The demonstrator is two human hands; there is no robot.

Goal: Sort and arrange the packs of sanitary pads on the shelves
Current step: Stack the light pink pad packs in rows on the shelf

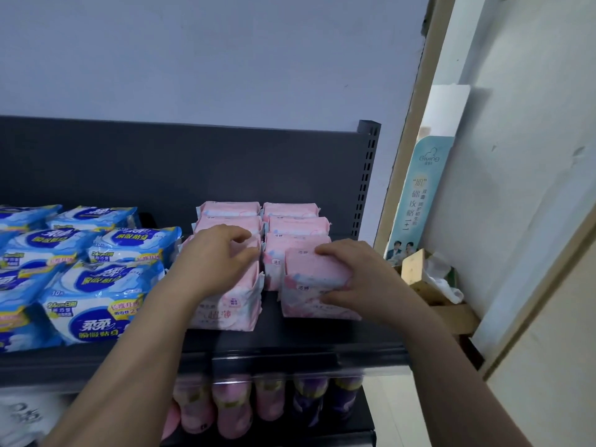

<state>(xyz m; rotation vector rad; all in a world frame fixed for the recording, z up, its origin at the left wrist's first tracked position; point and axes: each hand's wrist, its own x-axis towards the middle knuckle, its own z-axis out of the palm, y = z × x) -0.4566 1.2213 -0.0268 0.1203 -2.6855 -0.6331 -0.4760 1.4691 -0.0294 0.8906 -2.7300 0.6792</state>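
Observation:
Pink packs of sanitary pads stand in two rows on the dark shelf (290, 343). My left hand (213, 256) lies on top of the front pink pack of the left row (232, 304), fingers curled over its upper edge. My right hand (351, 272) grips the front pink pack of the right row (309, 285), fingers over its top and thumb at its lower front. More pink packs (290, 221) line up behind both. Blue and white packs (96, 301) fill the shelf's left part.
The shelf's dark back panel and a perforated upright (366, 175) close the right end. Beyond it, a tall teal carton (416, 195) and a wooden box (429, 285) stand by the wall. Pink and purple packs (258, 404) hang below the shelf edge.

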